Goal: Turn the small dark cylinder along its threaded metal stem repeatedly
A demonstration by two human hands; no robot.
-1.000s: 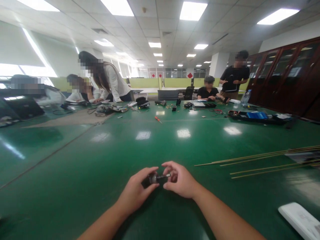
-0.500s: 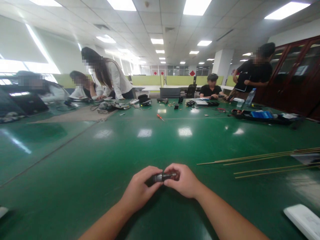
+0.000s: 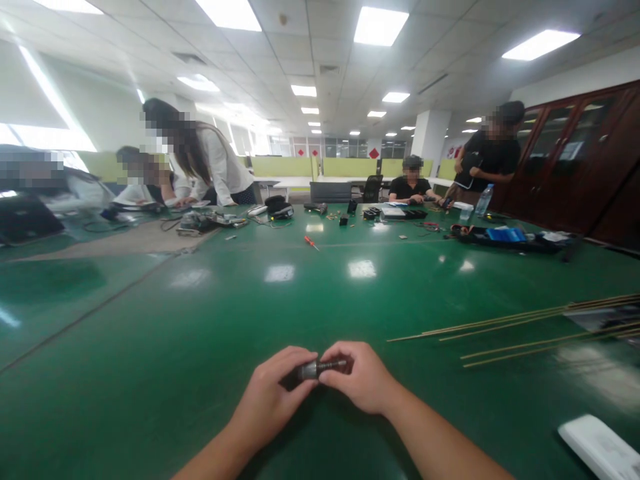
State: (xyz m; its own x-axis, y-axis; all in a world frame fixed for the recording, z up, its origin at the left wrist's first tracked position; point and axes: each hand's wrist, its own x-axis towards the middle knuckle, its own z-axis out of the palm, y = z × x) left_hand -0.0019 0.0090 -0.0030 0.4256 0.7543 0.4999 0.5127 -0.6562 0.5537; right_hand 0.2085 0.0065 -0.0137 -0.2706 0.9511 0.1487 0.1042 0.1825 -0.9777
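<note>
Faces a broad, glossy green tabletop (image 3: 240, 307), patched with ceiling-light reflections and, reading the clock outward from between the hands, crossed by a seam from nine to ten. Looks out, at two, on dark wood cabinets (image 3: 570, 157) with glass doors. Shares the room with a standing person in black (image 3: 495, 157) between one and two, a standing person in white (image 3: 220, 157) bent forward at eleven, a seated person in black (image 3: 409, 189) at one, and another seated person (image 3: 132, 193) between ten and eleven. Has thin yellowish rods (image 3: 500, 319) lying towards three, in two loose groups. Sees a long black tray (image 3: 505, 245) at two, with something bright blue in it, and a clear bottle (image 3: 484, 199) standing near. Holds the left hand (image 3: 267, 388) and the right hand (image 3: 366, 380) close together, with forearms from seven and five. Has a white case (image 3: 597, 443) well apart, between three and four, partly cut off. Finds an orange-red screwdriver (image 3: 311, 243) at twelve, handle towards eleven. Grasps, right at the dial's centre, a small metal part (image 3: 309, 370): left grip clasped round the thicker body, right grip curled about the thin, spring-like shaft pointing to three. Impossible to make out any firm pinch by the right fingertips.
</note>
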